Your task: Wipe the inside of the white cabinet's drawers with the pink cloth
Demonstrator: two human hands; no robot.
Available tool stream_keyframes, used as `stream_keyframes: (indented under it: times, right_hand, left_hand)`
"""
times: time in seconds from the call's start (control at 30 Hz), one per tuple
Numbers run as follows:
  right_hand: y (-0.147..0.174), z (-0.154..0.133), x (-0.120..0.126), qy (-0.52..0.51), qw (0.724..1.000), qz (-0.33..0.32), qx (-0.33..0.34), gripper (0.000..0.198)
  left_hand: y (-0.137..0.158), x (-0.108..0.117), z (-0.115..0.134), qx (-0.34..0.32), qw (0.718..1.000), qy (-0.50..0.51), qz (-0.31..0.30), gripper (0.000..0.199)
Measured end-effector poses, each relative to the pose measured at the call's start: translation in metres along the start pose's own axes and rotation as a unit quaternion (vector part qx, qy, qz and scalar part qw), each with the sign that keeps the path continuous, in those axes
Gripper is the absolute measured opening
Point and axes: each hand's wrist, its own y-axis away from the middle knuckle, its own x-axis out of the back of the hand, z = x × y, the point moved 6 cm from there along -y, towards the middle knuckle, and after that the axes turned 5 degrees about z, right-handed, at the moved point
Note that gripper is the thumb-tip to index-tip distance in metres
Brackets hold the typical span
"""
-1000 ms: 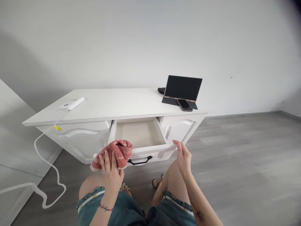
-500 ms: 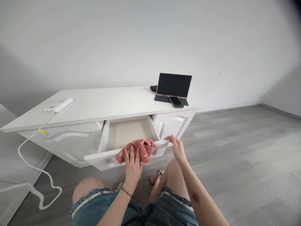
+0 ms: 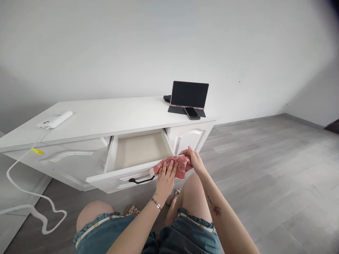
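Observation:
A white drawer (image 3: 144, 148) stands pulled out of the cabinet, bare inside. Over the right part of its front panel (image 3: 111, 178) lies a folded red-and-white patterned cloth (image 3: 183, 167). My left hand (image 3: 166, 176) presses this cloth against the panel, its fingers laid over the fabric. At the panel's right end, my right hand (image 3: 194, 159) grips the corner with bent fingers, touching the cloth's edge. The drawer's black handle (image 3: 141, 181) shows left of my left hand. My left thumb is hidden.
On the white cabinet top (image 3: 113, 114) stand a tablet (image 3: 189, 94) in a folding cover and a phone (image 3: 192, 113). A white device (image 3: 57, 120) lies at the left, its white cable (image 3: 51, 203) hanging down. My knees are below the drawer.
My left hand has slid the cloth rightward along the drawer front, up to my right hand. The black handle has come into sight. The view has shifted slightly right.

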Motion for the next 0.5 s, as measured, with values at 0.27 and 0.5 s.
stream_keyframes:
  times: [0.27, 0.5]
  right_hand:
    - [-0.005, -0.007, 0.006, -0.005, 0.996, -0.082, -0.032, 0.068]
    - [-0.01, -0.015, 0.003, 0.119, 0.989, -0.061, 0.056, 0.053]
  left_hand:
    - [-0.014, 0.002, 0.016, -0.063, 0.997, -0.002, -0.034, 0.066]
    - [-0.019, 0.02, 0.009, -0.143, 0.986, 0.037, -0.076, 0.055]
